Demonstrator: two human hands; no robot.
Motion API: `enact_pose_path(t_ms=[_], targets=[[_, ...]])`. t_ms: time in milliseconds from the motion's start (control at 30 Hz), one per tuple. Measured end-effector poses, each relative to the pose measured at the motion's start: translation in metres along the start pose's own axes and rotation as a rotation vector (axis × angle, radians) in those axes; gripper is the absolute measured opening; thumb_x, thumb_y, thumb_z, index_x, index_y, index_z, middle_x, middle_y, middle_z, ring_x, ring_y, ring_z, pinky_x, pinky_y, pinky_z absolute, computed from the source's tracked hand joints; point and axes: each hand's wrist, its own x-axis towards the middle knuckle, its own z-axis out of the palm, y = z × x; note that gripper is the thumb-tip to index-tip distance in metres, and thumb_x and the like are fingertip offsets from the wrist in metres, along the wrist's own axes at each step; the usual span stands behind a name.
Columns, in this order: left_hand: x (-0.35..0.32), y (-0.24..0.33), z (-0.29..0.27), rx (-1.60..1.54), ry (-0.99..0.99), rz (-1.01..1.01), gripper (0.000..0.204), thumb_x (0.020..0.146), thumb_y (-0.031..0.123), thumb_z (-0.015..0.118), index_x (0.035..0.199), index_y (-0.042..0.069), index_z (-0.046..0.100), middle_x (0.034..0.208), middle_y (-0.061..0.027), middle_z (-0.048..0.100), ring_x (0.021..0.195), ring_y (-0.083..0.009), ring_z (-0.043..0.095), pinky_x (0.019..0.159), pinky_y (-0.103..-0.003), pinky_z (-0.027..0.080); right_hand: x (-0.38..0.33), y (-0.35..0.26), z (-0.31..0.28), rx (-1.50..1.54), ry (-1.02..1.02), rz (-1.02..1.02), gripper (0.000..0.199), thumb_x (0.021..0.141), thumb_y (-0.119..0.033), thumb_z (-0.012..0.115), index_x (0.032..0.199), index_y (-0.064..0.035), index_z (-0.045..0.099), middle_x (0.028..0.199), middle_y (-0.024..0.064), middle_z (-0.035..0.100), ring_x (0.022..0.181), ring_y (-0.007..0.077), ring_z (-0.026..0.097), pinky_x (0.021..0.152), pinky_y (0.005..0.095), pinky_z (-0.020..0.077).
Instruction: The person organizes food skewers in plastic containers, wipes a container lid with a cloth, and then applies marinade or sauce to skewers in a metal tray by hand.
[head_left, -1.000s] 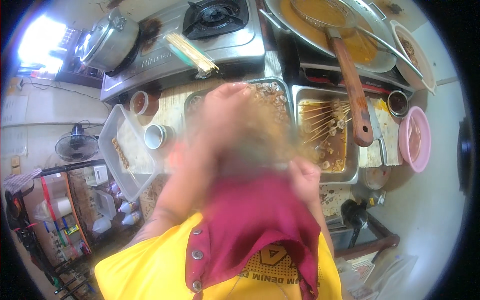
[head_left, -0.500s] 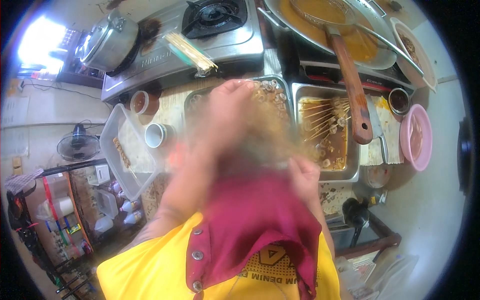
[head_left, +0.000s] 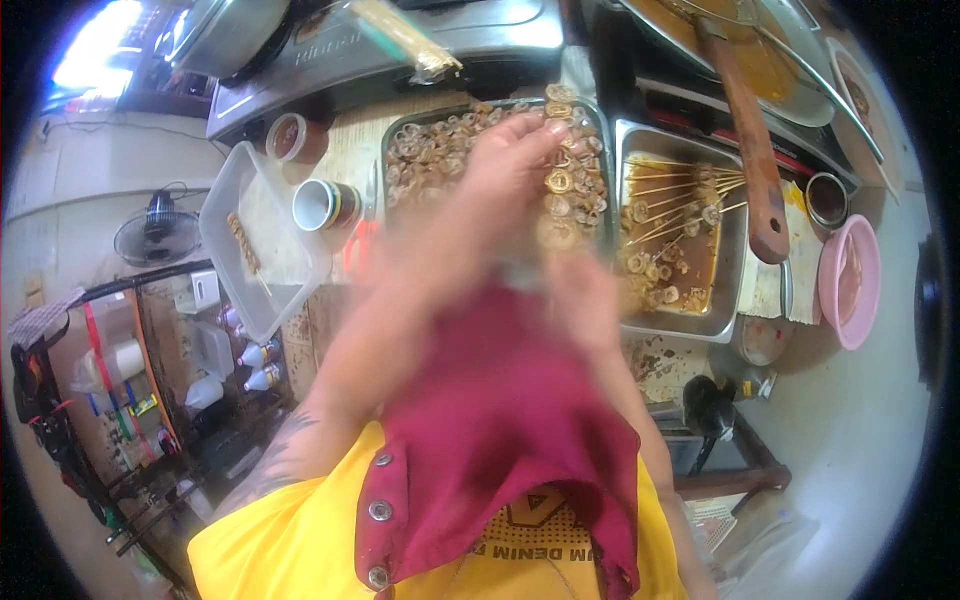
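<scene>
Reaching over the metal tray point(head_left: 400, 135) of round food slices point(head_left: 440, 150), the left hand point(head_left: 505, 165) pinches a slice; the blurred right hand's point(head_left: 580, 290) fingers cannot be told.

Yellow shirt point(head_left: 290, 540), short-sleeved, both forearms bare. Dark red cloth bib or apron point(head_left: 500, 430) over the chest, edged on its left with round metal snap studs (three visible). Dark tattoo markings on left forearm point(head_left: 285, 455). Printed emblem partly showing below the bib.
</scene>
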Motion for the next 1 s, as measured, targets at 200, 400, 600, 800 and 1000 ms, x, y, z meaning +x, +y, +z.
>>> enact_pose_path(t_ms=[200, 400, 600, 800, 1000], targets=[[-0.015, 0.014, -0.014, -0.040, 0.058, 0.050, 0.015, 0.094, 0.011, 0.061, 0.098, -0.003, 0.059, 0.094, -0.0148, 0.067, 0.085, -0.0227, 0.069, 0.072, -0.033, 0.058, -0.009, -0.002, 0.029, -0.006, 0.005, -0.002, 0.015, 0.091, -0.009, 0.065, 0.097, 0.0046, 0.069, 0.079, 0.0044, 0.056, 0.075, 0.0109, 0.052, 0.071, 0.0252, 0.0424], [-0.049, 0.048, -0.060, -0.009, 0.122, 0.077, 0.016, 0.092, 0.007, 0.062, 0.099, -0.007, 0.058, 0.092, -0.0183, 0.067, 0.080, -0.0245, 0.070, 0.069, -0.034, 0.059, -0.023, -0.021, 0.087, -0.063, 0.017, -0.041, 0.012, 0.090, -0.006, 0.065, 0.093, 0.0059, 0.068, 0.078, 0.0057, 0.057, 0.074, 0.0118, 0.052, 0.069, 0.0249, 0.0424], [-0.099, 0.093, -0.131, 0.000, 0.184, 0.100, 0.012, 0.089, 0.003, 0.062, 0.094, -0.007, 0.059, 0.086, -0.0173, 0.068, 0.075, -0.0204, 0.069, 0.065, -0.029, 0.058, -0.043, -0.031, 0.165, -0.082, -0.027, -0.002, 0.012, 0.090, -0.006, 0.066, 0.091, 0.0060, 0.066, 0.075, 0.0059, 0.057, 0.069, 0.0116, 0.051, 0.065, 0.0252, 0.0422], [-0.175, 0.149, -0.220, 0.022, 0.269, 0.138, 0.025, 0.091, 0.010, 0.066, 0.109, -0.006, 0.060, 0.101, -0.0157, 0.069, 0.088, -0.0202, 0.070, 0.070, -0.026, 0.057, -0.044, -0.040, 0.251, -0.216, -0.126, -0.246, 0.010, 0.086, -0.005, 0.068, 0.090, 0.0047, 0.066, 0.073, 0.0096, 0.059, 0.066, 0.0161, 0.055, 0.064, 0.0279, 0.0452], [-0.295, 0.162, -0.368, 0.398, 0.683, 0.542, 0.033, 0.092, 0.010, 0.065, 0.120, -0.006, 0.057, 0.108, -0.0175, 0.067, 0.092, -0.0248, 0.070, 0.075, -0.033, 0.060, 0.001, -0.084, 0.391, -0.709, -0.455, -0.328, 0.017, 0.086, -0.013, 0.066, 0.093, 0.0015, 0.070, 0.084, 0.0206, 0.068, 0.076, 0.0323, 0.067, 0.071, 0.0399, 0.0513]])
